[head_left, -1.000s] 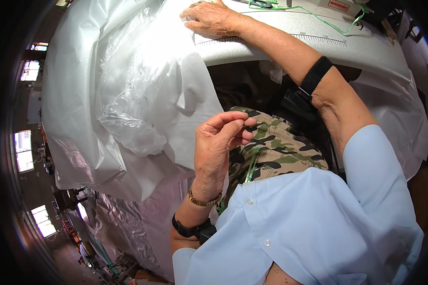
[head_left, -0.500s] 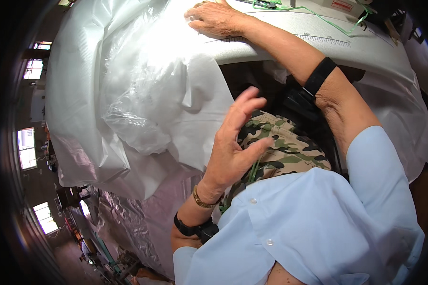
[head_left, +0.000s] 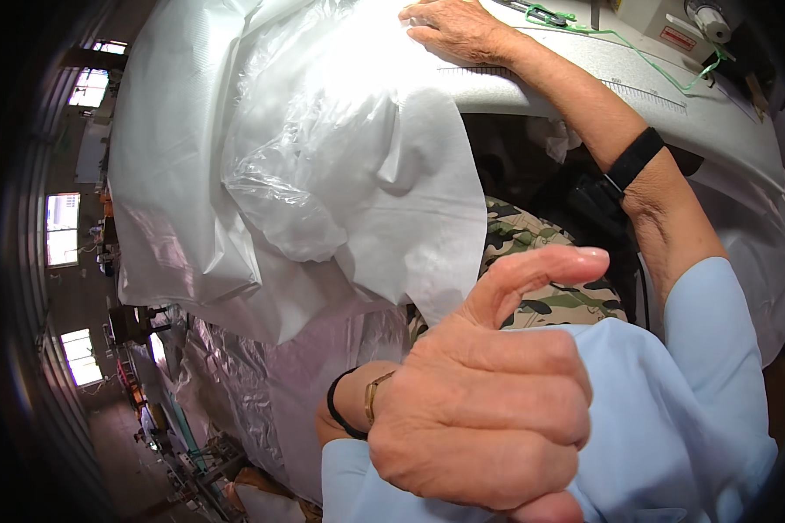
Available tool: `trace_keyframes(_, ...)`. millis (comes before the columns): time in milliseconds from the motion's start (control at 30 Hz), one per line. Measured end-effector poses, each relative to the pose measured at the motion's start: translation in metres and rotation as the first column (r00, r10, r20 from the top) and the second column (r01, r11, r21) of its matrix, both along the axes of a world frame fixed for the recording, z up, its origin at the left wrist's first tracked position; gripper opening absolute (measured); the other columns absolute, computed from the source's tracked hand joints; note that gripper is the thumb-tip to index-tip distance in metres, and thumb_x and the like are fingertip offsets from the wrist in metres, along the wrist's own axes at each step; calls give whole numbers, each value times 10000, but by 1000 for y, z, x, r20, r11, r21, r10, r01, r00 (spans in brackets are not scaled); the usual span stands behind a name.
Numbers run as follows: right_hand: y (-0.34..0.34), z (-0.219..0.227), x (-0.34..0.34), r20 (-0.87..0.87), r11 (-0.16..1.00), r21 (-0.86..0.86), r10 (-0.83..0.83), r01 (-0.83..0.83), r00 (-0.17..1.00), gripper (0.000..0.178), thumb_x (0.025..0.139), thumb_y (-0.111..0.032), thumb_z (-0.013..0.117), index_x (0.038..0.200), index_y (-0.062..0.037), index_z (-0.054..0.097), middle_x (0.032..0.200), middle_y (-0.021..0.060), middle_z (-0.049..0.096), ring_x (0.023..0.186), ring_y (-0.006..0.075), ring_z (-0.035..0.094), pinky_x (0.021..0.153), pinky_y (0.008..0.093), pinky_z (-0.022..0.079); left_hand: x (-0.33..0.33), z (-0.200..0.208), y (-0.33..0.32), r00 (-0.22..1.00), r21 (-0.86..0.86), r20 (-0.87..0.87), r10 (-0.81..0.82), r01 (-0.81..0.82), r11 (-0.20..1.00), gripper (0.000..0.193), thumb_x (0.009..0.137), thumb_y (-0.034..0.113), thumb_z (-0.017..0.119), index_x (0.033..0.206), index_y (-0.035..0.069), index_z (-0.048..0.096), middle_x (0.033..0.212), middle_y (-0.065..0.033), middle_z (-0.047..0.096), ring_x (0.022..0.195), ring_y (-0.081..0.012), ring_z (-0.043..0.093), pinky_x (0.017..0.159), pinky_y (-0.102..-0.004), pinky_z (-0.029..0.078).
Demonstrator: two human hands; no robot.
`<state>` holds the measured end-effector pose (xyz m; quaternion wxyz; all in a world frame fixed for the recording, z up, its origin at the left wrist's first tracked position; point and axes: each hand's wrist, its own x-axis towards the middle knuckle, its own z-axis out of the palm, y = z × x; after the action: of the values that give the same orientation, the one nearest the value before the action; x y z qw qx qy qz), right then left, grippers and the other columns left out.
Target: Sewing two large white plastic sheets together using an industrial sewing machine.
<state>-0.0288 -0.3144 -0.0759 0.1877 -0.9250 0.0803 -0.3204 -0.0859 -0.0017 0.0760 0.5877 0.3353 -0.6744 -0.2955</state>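
At upper centre, the right hand [head_left: 462,33] rests with bent fingers upon the white sheet [head_left: 440,187], which spreads leftward — probably to stop sliding; gripping, I cannot tell. At lower centre, the left hand [head_left: 488,410] curls, one digit extended — no held object visible.

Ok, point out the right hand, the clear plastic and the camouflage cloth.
Right hand [head_left: 464,31]: head view, back of the hand.
Clear plastic [head_left: 279,202]: head view, its crinkled middle.
Camouflage cloth [head_left: 522,230]: head view, the part above the left hand [head_left: 484,397].
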Motion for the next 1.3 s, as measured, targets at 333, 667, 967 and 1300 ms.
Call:
trace_keyframes(333,-7,-3,3,-93,999,24,-25,27,995,255,899,-210,512,959,14,618,952,291,648,937,454,622,838,533,480,6,-46,-14,986,286,-119,115,-76,955,180,831,15,770,766,96,623,791,-4,691,782,-138,659,1067,-467,355)
trace_keyframes(667,-3,2,15,-251,981,-47,-192,187,949,459,955,-346,474,1345,-134,591,1338,100,621,1291,257,545,1061,676,293,11,-62,-22,967,240,111,231,-251,938,212,907,96,682,1072,-36,661,1119,-192,691,1108,-287,640,1140,-544,283)
trace_keyframes(967,-4,-7,5,57,992,-94,92,-87,994,273,882,-179,532,1078,-18,631,980,267,635,936,450,609,820,533,486,23,-30,-12,992,105,103,72,-83,991,324,866,106,737,1120,-22,582,750,-119,638,671,-233,603,1039,-600,393)
trace_keyframes(1300,7,14,-5,-71,992,120,-36,44,997,269,929,-233,492,983,-4,624,944,285,653,920,465,628,813,518,486,-23,-3,-8,806,-112,-535,-254,230,967,214,943,195,674,997,-4,615,679,-100,638,566,-229,602,988,-573,452)
